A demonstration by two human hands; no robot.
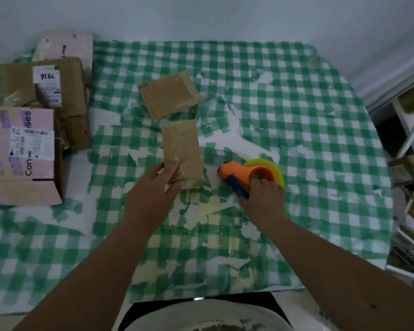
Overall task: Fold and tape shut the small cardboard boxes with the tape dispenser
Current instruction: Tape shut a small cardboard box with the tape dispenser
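A small brown cardboard box (182, 149), wrapped in glossy tape, lies lengthwise at the table's middle. My left hand (153, 194) grips its near end, thumb on top and fingers under the near edge. A second small taped box (169, 95) lies just beyond it, turned at an angle. To the right sits the orange tape dispenser (239, 174) with a blue handle and a yellow roll. My right hand (263, 199) holds the dispenser, fingers curled round its handle and orange hub, and the dispenser rests on the table.
The table carries a torn green-checked cloth (296, 115). Larger boxes are stacked at the left: a pink one with labels (26, 149), a brown one (46, 87) behind it. Shelving with more boxes (409, 168) stands past the right edge.
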